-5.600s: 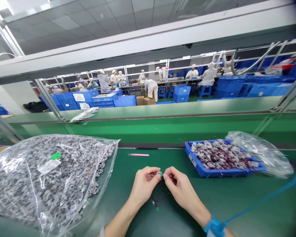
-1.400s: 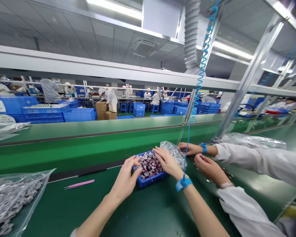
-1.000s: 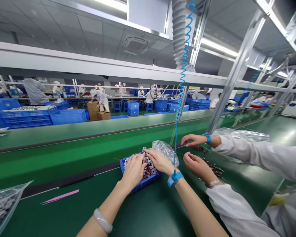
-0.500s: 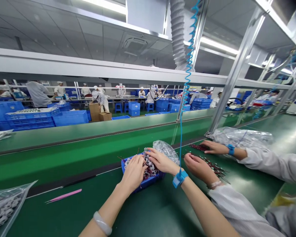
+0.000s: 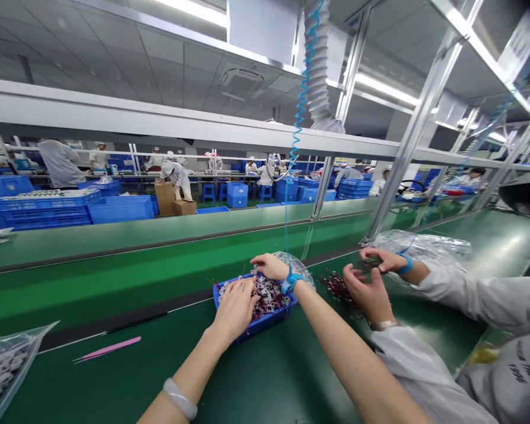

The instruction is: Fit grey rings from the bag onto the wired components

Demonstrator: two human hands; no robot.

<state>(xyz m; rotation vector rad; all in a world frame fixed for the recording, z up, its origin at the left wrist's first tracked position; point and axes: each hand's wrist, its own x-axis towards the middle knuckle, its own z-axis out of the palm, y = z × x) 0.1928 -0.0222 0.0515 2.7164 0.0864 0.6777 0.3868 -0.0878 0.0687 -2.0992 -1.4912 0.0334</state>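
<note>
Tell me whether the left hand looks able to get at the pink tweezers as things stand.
Probably yes: the pink tweezers lie uncovered on the green bench, left of the blue tray where the left hand is, and nothing visible stands in between.

Bare desk leaves a path between the pink tweezers and the blue bin. On the right, a co-worker's 2 hands block passage; a cord (thin, coiled higher up) hangs to the wristband.
</note>
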